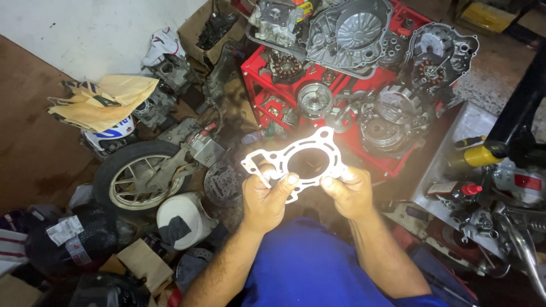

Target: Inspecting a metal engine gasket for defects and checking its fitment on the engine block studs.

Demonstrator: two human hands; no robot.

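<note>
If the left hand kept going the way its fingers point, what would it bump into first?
The left hand grips the gasket and points up and away from the person. Going straight on, it would probably meet the red rack full of engine parts first, though depth is hard to judge here.

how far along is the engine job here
Done: the engine looks stripped, with grey metal covers and round rotor parts spread over the red metal tray. In hand: the left hand and right hand both grip a thin, flat, pale gasket with one large round hole, held up in bright light. Left: nothing looks reassembled; the loose parts lie on the tray, and a small spoked wheel lies on the floor.
</note>
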